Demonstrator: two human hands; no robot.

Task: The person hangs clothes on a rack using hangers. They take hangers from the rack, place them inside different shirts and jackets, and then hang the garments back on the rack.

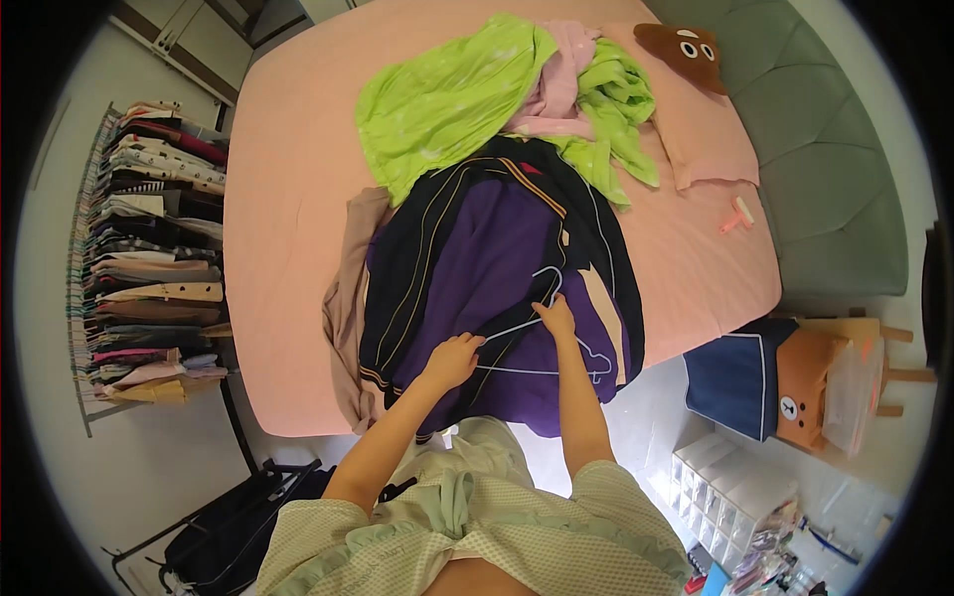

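A pale blue-grey clothes hanger [513, 329] lies slanted over a purple and black jacket [487, 238], its hook pointing to the far side. My left hand [454, 360] closes around the hanger's left end. Just below the hook, the fingers of my right hand [556, 316] grip its neck. Spread near the front edge of the bed, the jacket has dark panels with thin yellow lines and striped trim. A beige garment [350, 318] shows from under its left side. The hanger's right shoulder rests above the purple cloth, with its notched end in view.
A lime-green blanket [447, 89] with pink cloth [558, 74] is bunched on the peach bed [288, 199]. Farther right are a brown cushion [681, 55], a pillow [701, 144] and a pink-handled roller [737, 216]. A packed clothes rack [159, 263] stands left; storage boxes [735, 382] stand right.
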